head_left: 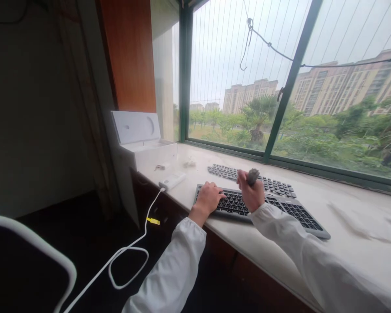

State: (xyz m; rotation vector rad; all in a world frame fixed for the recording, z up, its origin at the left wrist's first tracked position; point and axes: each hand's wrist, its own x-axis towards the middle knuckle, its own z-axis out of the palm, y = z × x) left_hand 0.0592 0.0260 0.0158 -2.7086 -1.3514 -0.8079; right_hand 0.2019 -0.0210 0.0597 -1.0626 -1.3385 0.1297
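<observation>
A grey keyboard (304, 216) lies on the white sill, its key bed dark and apparently stripped of keycaps. My left hand (209, 196) rests on the keyboard's left end, fingers laid over it and thumb stretched out to the right. Above the keyboard's middle, my right hand (253, 195) is closed round a brush (253, 175) whose grey tufted end points up. The rest of the brush is hidden in the fist. Behind the keyboard, loose keycaps (282, 188) are laid out in rows.
An open white box (153, 152) stands at the sill's left end. Near it are a white power strip (172, 180) with a white cable (127, 248) hanging down, and small metal items (162, 167). Clear plastic wrapping (361, 224) lies at right. A window (234, 87) runs along the back.
</observation>
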